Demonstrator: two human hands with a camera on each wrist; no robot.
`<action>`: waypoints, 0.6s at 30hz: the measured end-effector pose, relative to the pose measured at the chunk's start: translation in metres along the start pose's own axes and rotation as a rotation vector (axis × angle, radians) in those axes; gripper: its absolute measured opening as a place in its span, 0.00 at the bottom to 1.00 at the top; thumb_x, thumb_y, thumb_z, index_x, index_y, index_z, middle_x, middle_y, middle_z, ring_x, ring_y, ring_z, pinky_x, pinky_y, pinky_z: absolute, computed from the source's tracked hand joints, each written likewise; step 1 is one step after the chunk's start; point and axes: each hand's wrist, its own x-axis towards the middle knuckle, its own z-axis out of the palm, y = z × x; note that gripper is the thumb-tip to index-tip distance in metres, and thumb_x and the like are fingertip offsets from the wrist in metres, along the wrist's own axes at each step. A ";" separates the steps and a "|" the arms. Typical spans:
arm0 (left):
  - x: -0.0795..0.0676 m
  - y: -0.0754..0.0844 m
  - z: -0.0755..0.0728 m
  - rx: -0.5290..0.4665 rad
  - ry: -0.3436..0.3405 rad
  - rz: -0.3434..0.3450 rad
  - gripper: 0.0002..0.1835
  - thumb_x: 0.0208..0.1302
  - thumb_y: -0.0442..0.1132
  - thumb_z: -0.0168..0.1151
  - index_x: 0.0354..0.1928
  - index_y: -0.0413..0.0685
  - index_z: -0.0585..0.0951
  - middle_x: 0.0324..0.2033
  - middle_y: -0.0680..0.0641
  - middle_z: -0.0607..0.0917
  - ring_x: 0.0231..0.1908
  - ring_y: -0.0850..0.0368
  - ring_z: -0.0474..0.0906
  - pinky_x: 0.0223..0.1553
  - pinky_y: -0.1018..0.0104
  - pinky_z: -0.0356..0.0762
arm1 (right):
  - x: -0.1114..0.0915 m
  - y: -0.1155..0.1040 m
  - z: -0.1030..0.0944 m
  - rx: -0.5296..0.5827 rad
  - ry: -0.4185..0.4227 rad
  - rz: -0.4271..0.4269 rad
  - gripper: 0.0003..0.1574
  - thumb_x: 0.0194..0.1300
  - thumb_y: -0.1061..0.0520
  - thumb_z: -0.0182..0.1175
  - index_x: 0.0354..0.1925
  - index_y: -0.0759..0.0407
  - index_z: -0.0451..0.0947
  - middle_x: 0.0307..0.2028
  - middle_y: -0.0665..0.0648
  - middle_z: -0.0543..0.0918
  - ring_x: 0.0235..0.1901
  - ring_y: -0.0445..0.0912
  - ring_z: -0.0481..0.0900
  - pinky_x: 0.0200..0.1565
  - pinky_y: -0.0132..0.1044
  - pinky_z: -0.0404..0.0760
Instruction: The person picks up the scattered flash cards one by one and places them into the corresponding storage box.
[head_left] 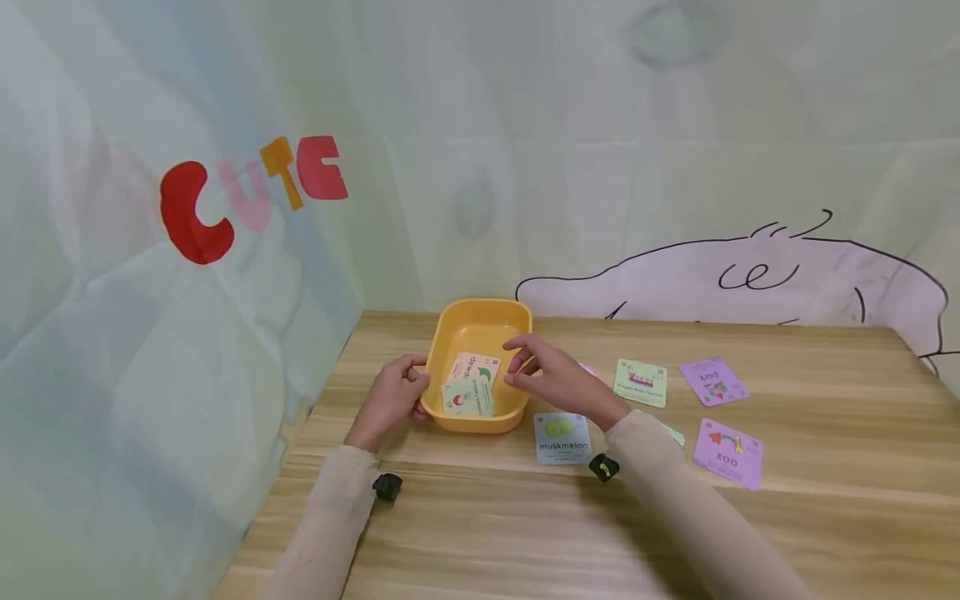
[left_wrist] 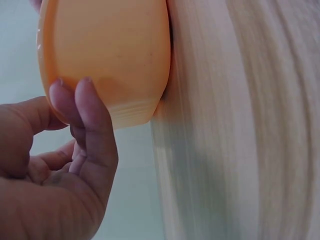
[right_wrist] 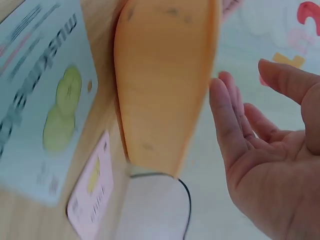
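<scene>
one green card (head_left: pixel 676 434) mostly hidden, sleeves (head_left: pixel 324 518) cropped

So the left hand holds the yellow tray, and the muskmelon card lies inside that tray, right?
Not quite: the muskmelon card lies on the table, outside the yellow tray, as the head view shows. The left hand does hold the tray.
</scene>
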 end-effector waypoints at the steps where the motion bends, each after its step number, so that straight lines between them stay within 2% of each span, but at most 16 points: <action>1: 0.000 0.000 0.000 0.001 -0.003 -0.005 0.20 0.75 0.35 0.53 0.66 0.41 0.74 0.35 0.40 0.77 0.22 0.54 0.79 0.26 0.63 0.85 | -0.005 0.001 -0.003 -0.001 -0.010 -0.007 0.31 0.71 0.52 0.64 0.67 0.54 0.68 0.48 0.53 0.80 0.49 0.47 0.79 0.52 0.42 0.81; 5: -0.002 -0.004 0.002 -0.003 -0.005 -0.014 0.20 0.75 0.35 0.54 0.66 0.41 0.74 0.34 0.40 0.77 0.22 0.55 0.79 0.26 0.63 0.84 | -0.026 0.002 -0.015 -0.022 -0.047 -0.020 0.32 0.72 0.51 0.63 0.69 0.56 0.67 0.50 0.53 0.80 0.51 0.47 0.79 0.56 0.44 0.81; 8: -0.004 -0.007 0.002 -0.014 -0.002 -0.011 0.20 0.75 0.35 0.54 0.66 0.41 0.74 0.34 0.41 0.77 0.21 0.55 0.79 0.26 0.63 0.84 | -0.042 0.004 -0.025 -0.029 -0.051 -0.009 0.31 0.72 0.51 0.62 0.68 0.54 0.68 0.51 0.53 0.80 0.52 0.47 0.79 0.57 0.44 0.81; 13: -0.005 -0.008 0.001 -0.016 0.004 -0.015 0.20 0.75 0.34 0.53 0.66 0.40 0.74 0.34 0.41 0.77 0.21 0.55 0.79 0.25 0.63 0.84 | -0.068 0.010 -0.043 -0.032 -0.020 -0.002 0.27 0.72 0.52 0.62 0.66 0.53 0.70 0.51 0.56 0.80 0.52 0.48 0.79 0.55 0.44 0.82; 18: 0.003 -0.001 0.001 -0.010 0.002 0.009 0.21 0.74 0.34 0.53 0.67 0.41 0.73 0.36 0.40 0.77 0.22 0.55 0.78 0.26 0.63 0.85 | -0.091 0.017 -0.065 -0.078 0.045 0.004 0.22 0.73 0.52 0.62 0.62 0.53 0.74 0.46 0.54 0.81 0.49 0.48 0.81 0.48 0.39 0.83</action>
